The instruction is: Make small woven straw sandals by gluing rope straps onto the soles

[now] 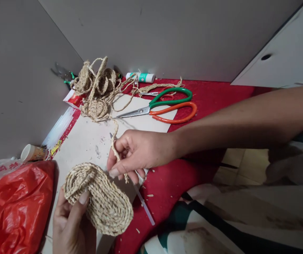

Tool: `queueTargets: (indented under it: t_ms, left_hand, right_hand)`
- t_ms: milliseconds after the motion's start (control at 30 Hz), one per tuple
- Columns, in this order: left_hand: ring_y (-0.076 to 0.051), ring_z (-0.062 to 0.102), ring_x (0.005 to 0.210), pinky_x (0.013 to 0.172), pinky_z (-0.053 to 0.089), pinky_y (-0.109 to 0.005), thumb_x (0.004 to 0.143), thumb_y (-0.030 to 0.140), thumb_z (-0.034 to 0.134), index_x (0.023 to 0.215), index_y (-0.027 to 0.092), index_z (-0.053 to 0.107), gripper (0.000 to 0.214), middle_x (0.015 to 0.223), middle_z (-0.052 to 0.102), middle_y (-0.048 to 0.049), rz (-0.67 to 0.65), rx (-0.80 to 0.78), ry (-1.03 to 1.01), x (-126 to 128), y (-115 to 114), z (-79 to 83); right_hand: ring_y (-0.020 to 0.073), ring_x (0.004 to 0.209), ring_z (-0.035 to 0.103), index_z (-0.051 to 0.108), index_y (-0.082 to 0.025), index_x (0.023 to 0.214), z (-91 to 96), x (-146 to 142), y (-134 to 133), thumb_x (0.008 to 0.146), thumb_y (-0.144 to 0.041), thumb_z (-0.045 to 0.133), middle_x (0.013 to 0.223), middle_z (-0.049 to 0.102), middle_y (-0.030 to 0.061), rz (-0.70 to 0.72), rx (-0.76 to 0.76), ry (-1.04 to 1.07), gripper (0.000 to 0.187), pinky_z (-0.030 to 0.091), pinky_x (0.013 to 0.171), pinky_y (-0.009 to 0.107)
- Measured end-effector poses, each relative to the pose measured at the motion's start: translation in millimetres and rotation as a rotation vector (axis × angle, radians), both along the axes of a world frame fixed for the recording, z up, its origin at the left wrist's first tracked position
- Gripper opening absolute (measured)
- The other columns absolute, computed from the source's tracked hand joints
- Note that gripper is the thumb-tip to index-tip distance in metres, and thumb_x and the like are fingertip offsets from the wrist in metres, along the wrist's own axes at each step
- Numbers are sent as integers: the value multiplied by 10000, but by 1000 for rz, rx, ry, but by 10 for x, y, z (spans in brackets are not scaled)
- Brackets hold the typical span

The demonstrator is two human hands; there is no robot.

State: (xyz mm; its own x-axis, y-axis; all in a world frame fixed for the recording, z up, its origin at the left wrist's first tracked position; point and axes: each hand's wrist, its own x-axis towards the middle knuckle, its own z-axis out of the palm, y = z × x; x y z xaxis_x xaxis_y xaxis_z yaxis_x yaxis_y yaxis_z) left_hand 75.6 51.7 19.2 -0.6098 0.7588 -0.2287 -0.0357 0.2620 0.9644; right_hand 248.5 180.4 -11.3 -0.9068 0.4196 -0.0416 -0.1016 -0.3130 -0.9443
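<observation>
My left hand (73,222) grips the toe end of a woven straw slipper (110,201), an oval of coiled braid with a raised band across one end. The thumb presses on top, and the other fingers are partly hidden underneath. At the slipper's upper edge, my right hand (138,151) is closed, thumb against fingers, with a braided straw cord (115,143) running through it. The cord leads up toward a heap of straw braid (95,107). Scissors (151,110) with one green and one orange handle lie open beyond my right hand.
A pale board (85,141) covers part of the red cloth (206,95). A translucent glue stick (146,208) lies near my right hand. At left are a red plastic bag (16,208), a paper cup (33,152) and more clear sticks (61,127). A white-and-green tube (140,77) rests by the grey wall.
</observation>
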Motion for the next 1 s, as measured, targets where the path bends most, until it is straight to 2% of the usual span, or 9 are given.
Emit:
queueTargets:
  t_ms: [100, 200, 400, 567, 733, 867, 1000]
  left_hand:
    - [-265, 692, 867, 750, 569, -367, 679, 305, 761, 1140, 270, 641, 478, 989, 728, -37, -25, 4, 14, 112, 49, 8]
    - [-267, 688, 893, 749, 569, -368, 702, 290, 735, 1135, 290, 644, 442, 1003, 724, -30, -48, 35, 0, 230, 74, 5]
    - [-277, 691, 877, 751, 566, -373, 652, 301, 778, 1107, 235, 671, 472, 915, 731, -61, -142, 44, -108, 269, 86, -113]
    - [-224, 697, 836, 750, 566, -317, 611, 212, 817, 1049, 225, 689, 456, 940, 734, -41, -105, -13, -172, 253, 137, -178]
    - [-199, 694, 832, 726, 568, -279, 625, 220, 819, 1046, 223, 691, 439, 954, 735, -36, -78, -33, -146, 286, 174, -191]
    - [-184, 691, 798, 699, 566, -253, 574, 232, 849, 984, 203, 707, 434, 920, 737, -33, -46, -53, -144, 288, 190, -219]
    - [-185, 690, 814, 702, 562, -244, 582, 219, 841, 974, 201, 709, 414, 898, 734, -24, -65, -48, -132, 275, 190, -240]
  right_hand:
    - [46, 446, 569, 566, -97, 841, -24, -6, -1, 766, -215, 687, 616, 590, -53, -11, -5, 11, 185, 451, 392, 141]
    - [38, 435, 556, 555, -101, 788, -18, 3, 5, 794, -170, 628, 615, 596, -46, -41, 18, 5, 101, 440, 389, 138]
    - [41, 437, 555, 534, -125, 773, -3, 20, -13, 748, -133, 601, 585, 586, -69, -36, 59, 2, 72, 440, 406, 139]
    - [46, 433, 552, 520, -132, 780, -37, 9, -4, 723, -120, 597, 532, 558, -81, 2, 96, -28, 96, 442, 422, 136]
    - [61, 441, 560, 504, -144, 783, -71, -7, 6, 717, -150, 585, 535, 545, -80, -19, 138, -45, 105, 448, 416, 149]
    - [75, 429, 553, 479, -150, 785, -67, -2, -14, 713, -153, 563, 523, 521, -75, -1, 183, -54, 110, 449, 412, 165]
    - [73, 441, 553, 461, -154, 776, -66, 3, -46, 691, -145, 555, 550, 511, -70, 6, 212, -47, 127, 437, 424, 161]
